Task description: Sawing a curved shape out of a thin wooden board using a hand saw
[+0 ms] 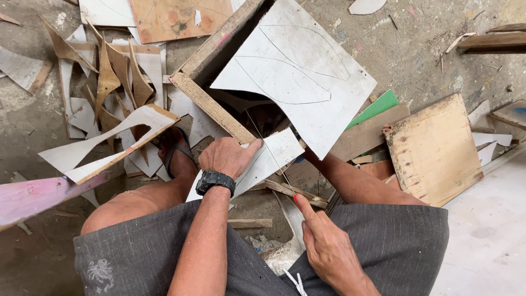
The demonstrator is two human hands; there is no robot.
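A large white board (296,71) with pencilled leaf-shaped outlines lies tilted across a wooden frame (211,107). My left hand (227,156), with a black watch on the wrist, presses down on the board's lower strip, thumb stretched to its edge. A thin saw blade (271,153) runs slantwise through the board, from above it down towards my right hand. My right hand (323,241) is closed low between my knees on the saw's handle, whose red tip shows by the thumb. My foot in a sandal (175,151) rests beside the frame.
Several white and brown offcuts (109,82) litter the dirt floor at left. A pink plank (44,197) lies at the left edge. A square plywood piece (433,148) and a green piece (378,107) lie at right, a brown board (175,19) at top.
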